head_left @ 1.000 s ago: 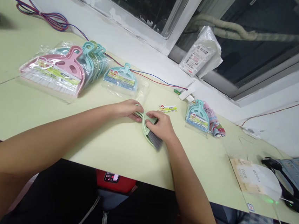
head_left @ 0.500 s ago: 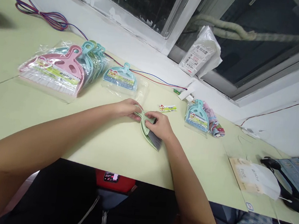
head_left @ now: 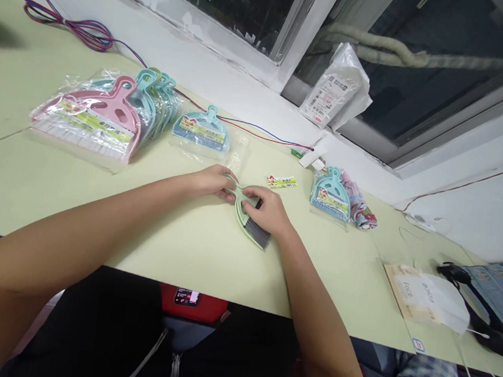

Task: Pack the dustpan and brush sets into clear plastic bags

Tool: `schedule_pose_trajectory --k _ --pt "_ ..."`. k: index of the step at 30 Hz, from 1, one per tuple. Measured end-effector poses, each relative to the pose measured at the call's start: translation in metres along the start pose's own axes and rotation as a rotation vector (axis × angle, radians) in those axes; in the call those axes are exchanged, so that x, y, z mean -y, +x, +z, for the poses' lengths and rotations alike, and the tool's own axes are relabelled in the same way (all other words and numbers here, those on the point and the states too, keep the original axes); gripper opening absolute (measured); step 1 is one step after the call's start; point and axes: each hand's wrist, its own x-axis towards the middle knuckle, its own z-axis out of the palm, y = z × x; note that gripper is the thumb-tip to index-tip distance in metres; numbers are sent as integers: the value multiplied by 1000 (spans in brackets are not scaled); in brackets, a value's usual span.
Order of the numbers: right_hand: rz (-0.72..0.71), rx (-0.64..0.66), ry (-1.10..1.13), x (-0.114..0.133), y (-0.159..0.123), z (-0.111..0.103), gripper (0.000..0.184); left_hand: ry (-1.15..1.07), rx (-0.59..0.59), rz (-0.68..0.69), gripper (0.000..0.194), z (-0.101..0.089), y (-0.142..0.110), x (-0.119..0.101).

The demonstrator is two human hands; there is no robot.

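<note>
Over the table's middle, my left hand (head_left: 215, 182) has its fingers closed around the handle end of a light green dustpan (head_left: 241, 222). My right hand (head_left: 266, 209) grips a small hand brush (head_left: 256, 234) with grey bristles, pressed flat against that dustpan. The brush's handle lies along the dustpan's handle, partly hidden by my fingers. Just beyond my right hand lies a printed label card (head_left: 281, 182). A blue dustpan and brush set (head_left: 201, 129) in clear plastic rests behind my left hand.
At the left stands a row of bagged dustpan sets, a pink one (head_left: 119, 107) in front. Another blue set (head_left: 331, 197) and a rolled floral cloth (head_left: 363, 214) lie to the right. Coiled wires (head_left: 88, 35) run along the wall. A tissue pack (head_left: 428, 297) sits far right.
The brush has settled closer against the dustpan, and the gap between them has narrowed. Both hands keep their hold. The view has shifted slightly.
</note>
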Motion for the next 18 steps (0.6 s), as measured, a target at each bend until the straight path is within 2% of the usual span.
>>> schedule_pose_trajectory --k 1,3,6,8,12,15,18 --pt "4 -27 6 -3 1 -2 22 -4 -6 -5 38 1 -1 -1" --pt "31 -158 -10 -14 2 -8 22 -4 -17 -15 37 2 -3 -4" --pt "97 -350 -110 -40 4 -18 31 9 -22 -22 36 3 -5 -8" --pt "156 -314 -146 -60 4 -22 40 22 -21 -25 34 3 -6 -8" --pt "284 -113 -127 -85 4 -20 53 63 7 -8 30 1 -6 -8" --pt "271 -41 -179 -88 6 -16 51 76 15 -4 29 2 -7 -9" --pt "244 -61 -238 -86 6 -16 49 80 7 -12 28 4 -9 -11"
